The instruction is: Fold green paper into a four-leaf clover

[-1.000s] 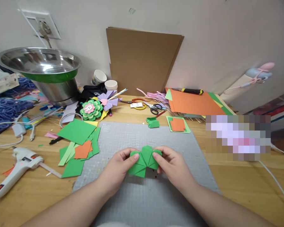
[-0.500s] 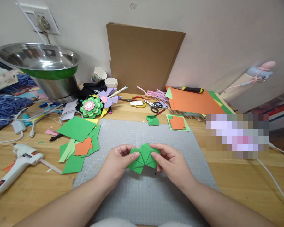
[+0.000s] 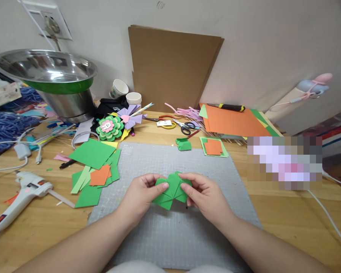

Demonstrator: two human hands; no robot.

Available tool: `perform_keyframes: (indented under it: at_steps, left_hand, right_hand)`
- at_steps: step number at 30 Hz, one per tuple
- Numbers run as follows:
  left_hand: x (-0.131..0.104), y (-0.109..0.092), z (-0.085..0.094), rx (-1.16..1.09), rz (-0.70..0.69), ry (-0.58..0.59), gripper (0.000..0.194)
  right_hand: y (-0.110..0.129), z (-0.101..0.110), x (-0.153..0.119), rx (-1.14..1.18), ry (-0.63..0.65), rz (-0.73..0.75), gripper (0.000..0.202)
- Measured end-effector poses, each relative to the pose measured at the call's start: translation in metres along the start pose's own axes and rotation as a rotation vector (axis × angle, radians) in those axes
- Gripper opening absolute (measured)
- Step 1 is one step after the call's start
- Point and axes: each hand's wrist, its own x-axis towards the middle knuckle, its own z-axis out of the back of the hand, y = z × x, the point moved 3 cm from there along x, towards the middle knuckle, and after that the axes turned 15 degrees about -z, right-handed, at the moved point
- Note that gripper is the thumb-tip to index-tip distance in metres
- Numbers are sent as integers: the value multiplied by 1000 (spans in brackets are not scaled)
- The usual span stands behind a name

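We see 2 hands meeting over the middle of a grey cutting mat (image 3: 187, 235) on the wooden worktop (image 3: 287, 216); between them sits a folded green paper piece (image 3: 172, 189), creased into several wedge-shaped flaps; the left hand (image 3: 140, 197) pinches its left side, thumb on top and fingers curled beneath; the right hand (image 3: 206, 195) pinches its right side in the same way, thumb pressed on the upper face; the piece is lifted just off the mat, tilted a little toward us.

At the far edge of the mat lies a smaller folded green piece (image 3: 183, 144); just beside it, to the right, an orange square on a pale green square (image 3: 213, 147); to the left of the mat we find a loose heap of green and orange paper scraps (image 3: 95, 167); a white glue gun (image 3: 17, 197) lies well apart at the left; scissors (image 3: 183, 127) rest near the back, in front of a leaning cardboard sheet (image 3: 172, 66); a steel bowl (image 3: 47, 74) stands at the far left.
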Motion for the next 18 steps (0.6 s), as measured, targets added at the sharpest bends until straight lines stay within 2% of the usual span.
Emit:
perform_keyframes:
  at_steps: [7, 9, 12, 15, 18]
  left_hand:
    - [-1, -1, 0, -2, 6, -30, 25]
    - [2, -2, 4, -36, -7, -81, 27]
    - [8, -3, 13, -106, -49, -219, 30]
    - [13, -5, 20, -158, -79, -327, 31]
    - [13, -5, 20, -181, -67, -341, 33]
  right_hand:
    - [3, 2, -2, -138, -14, 70, 37]
    - [8, 13, -1, -200, -95, 118, 42]
    - [15, 32, 6, -346, -240, 149, 28]
    - [13, 39, 16, -513, -253, 145, 20]
    - [9, 30, 19, -603, -223, 176, 20]
